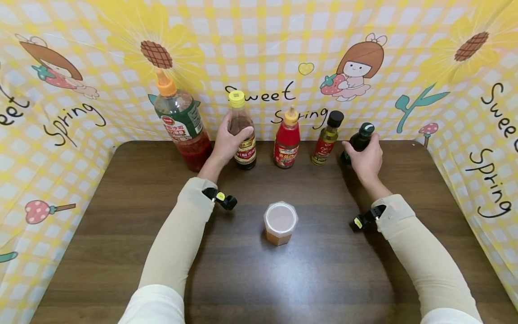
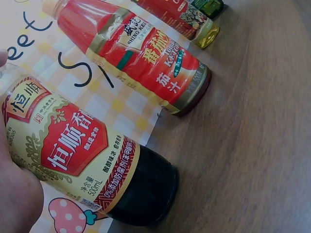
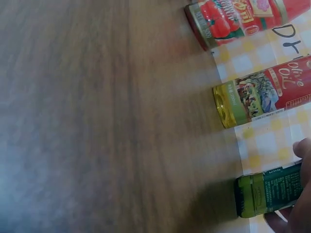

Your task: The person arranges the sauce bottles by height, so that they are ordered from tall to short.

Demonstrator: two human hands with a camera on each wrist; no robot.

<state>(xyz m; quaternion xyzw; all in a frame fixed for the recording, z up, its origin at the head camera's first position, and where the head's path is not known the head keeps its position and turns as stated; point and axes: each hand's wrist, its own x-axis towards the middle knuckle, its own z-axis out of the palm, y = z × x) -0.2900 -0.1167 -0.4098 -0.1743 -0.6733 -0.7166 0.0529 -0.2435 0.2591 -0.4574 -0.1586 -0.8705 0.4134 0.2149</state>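
My left hand grips a vinegar bottle with a yellow cap, its thumb across the front above the label. Dark liquid shows below the cream and red label in the left wrist view. At the right, my right hand holds a small dark green bottle around its body; the right wrist view shows its green lower end. Both bottles look upright. Between the hands stand a red ketchup bottle with a yellow nozzle and a black-capped olive oil bottle, neither touched.
A large red sauce bottle with an orange nozzle stands left of my left hand. Nearer the front is a lidded clear cup with brownish contents. A yellow checked cloth hangs behind and beside the brown wooden table.
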